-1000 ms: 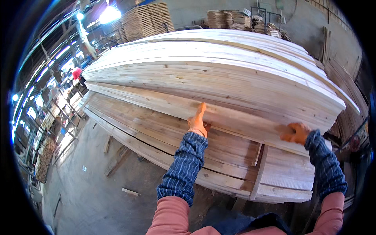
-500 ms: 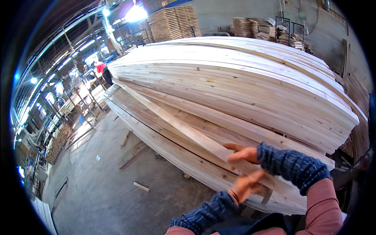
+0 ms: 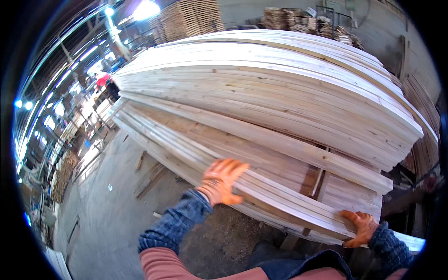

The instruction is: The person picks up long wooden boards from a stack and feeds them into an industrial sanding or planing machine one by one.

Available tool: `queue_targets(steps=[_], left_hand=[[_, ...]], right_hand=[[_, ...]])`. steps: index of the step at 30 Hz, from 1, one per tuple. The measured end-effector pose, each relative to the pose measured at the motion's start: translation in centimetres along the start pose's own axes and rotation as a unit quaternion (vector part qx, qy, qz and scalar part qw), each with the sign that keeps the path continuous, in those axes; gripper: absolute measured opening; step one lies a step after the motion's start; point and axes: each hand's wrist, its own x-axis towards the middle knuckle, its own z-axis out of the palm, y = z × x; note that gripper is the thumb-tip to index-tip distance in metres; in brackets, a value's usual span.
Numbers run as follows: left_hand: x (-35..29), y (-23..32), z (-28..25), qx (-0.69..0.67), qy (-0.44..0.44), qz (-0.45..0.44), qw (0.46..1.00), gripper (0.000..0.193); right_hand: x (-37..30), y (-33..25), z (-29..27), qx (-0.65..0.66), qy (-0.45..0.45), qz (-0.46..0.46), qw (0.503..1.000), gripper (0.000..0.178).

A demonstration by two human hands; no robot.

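Note:
Several long pale wooden boards (image 3: pixel 280 190) lie side by side in a narrow row along the near side of a low layer of lumber. My left hand (image 3: pixel 221 181) spans the row about midway along, fingers over the top and thumb at the near side. Close to the near right end, my right hand (image 3: pixel 362 227) grips across the same boards, its fingers over the far edge and its thumb toward me. Beyond the row, one thick beam (image 3: pixel 280 135) lies apart from it, alongside the tall stack of planks (image 3: pixel 289 95).
Dark crosspieces (image 3: pixel 315 182) show in the gap between row and beam. Scrap wood (image 3: pixel 151 179) lies on the concrete floor (image 3: pixel 107 224) at left. Slatted wood stacks (image 3: pixel 191 19) stand at the back. A person in red (image 3: pixel 103 81) is at the far left.
The slanting board between my hands now lies level, apparently in the row. My hands have parted, left hand leftward, right hand rightward and down. The view has shifted slightly.

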Motion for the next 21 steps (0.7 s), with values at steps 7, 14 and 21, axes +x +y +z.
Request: queue_targets(steps=[7,14,21], left_hand=[[5.3,-1.2,1.5,0.023,-0.145,0.081,0.986,0.093],[2.5,9.5,-2.8,0.118,-0.157,0.079,0.977,0.095],[-4.9,16.9,-3.9,0.122,-0.175,0.046,0.976,0.079]], right_hand=[[-12.1,9.0,6.7,-0.063,0.226,0.061,0.97,0.099],[-16.3,15.2,8.9,0.0,0.199,0.029,0.979,0.109],[-19.6,19.2,15.9,-0.034,0.247,-0.006,0.968,0.121]])
